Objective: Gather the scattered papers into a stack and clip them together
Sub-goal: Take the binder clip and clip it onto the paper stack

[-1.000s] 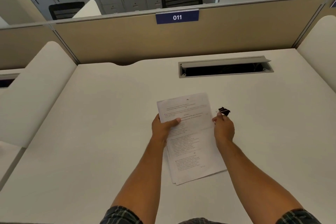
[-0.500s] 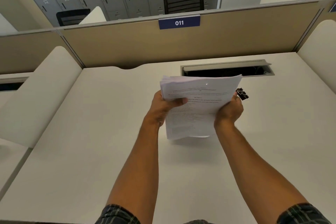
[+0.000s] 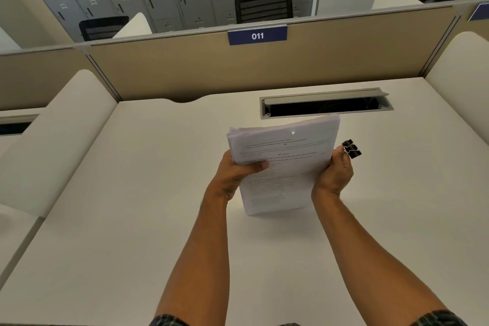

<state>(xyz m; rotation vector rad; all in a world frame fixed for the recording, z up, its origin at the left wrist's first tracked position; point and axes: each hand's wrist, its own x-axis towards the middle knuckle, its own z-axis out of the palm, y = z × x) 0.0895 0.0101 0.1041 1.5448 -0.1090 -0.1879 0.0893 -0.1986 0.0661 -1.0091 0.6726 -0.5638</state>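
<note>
a white side panel [image 3: 53, 135] stands at the desk's left edge. the desk [image 3: 132, 219] is pale and bare around the arms. the left hand [image 3: 232, 174] is curled round the left edge of the stack [image 3: 283, 164], thumb lying across the printed front sheet, fingers hidden behind. the stack stands nearly upright, its bottom edge on or just above the desk; which one cannot be told. its top edge leans away toward the open cable slot [image 3: 325, 106] and the sheets fan slightly at the upper left corner. the right hand [image 3: 334, 174] is closed on the stack's right edge, and its fingertips also pinch a black clip [image 3: 351, 149] by the wire handles; the clip sticks out just right of the papers and is not fastened on them. behind the desk runs a tan divider [image 3: 158, 69] with a blue tag [image 3: 257, 36] reading 011. another white panel [image 3: 460, 82] rises at the far right. plaid sleeves [image 3: 436, 319] show at the bottom.
</note>
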